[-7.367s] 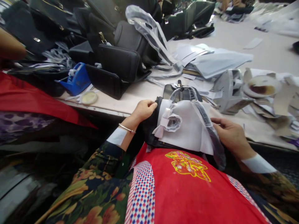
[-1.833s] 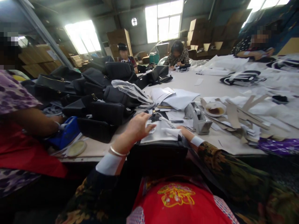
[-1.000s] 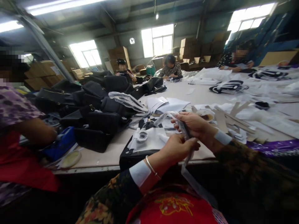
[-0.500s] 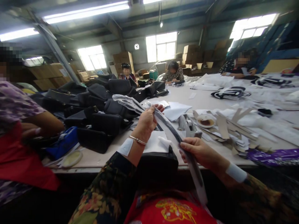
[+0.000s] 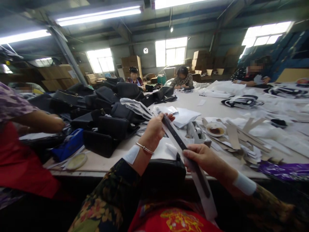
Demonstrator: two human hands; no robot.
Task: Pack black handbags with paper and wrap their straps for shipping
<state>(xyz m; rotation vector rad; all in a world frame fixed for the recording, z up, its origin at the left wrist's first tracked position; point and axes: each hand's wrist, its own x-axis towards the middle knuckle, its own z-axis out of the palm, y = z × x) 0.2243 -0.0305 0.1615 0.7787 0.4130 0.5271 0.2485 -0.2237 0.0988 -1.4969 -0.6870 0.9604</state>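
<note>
A black strap (image 5: 177, 135) with small holes, partly covered by a long clear plastic sleeve (image 5: 209, 206), slants between my two hands. Near its upper end, my left hand (image 5: 155, 128) is closed around the strap and sleeve. Loose whitish plastic (image 5: 135, 106) sticks out beyond that hand to the left. Lower down, my right hand (image 5: 200, 155) pinches the strap and sleeve between thumb and fingers. The sleeve's lower end hangs over my red apron (image 5: 173, 220). Below my hands, a black bag (image 5: 164, 172) with white paper on top sits at the table edge.
Black bags (image 5: 109, 129) are heaped on the left, near a blue box (image 5: 70, 145) and a co-worker's arm (image 5: 44, 120). A tape dispenser (image 5: 196, 132), a dish of brown stuff (image 5: 215, 129) and cardboard strips (image 5: 231, 133) lie right. More people sit across the table.
The strap has turned so its black, holed face shows more clearly. Both hands keep their hold with little movement. The whole view has shifted slightly, and the co-worker at left has moved their arm.
</note>
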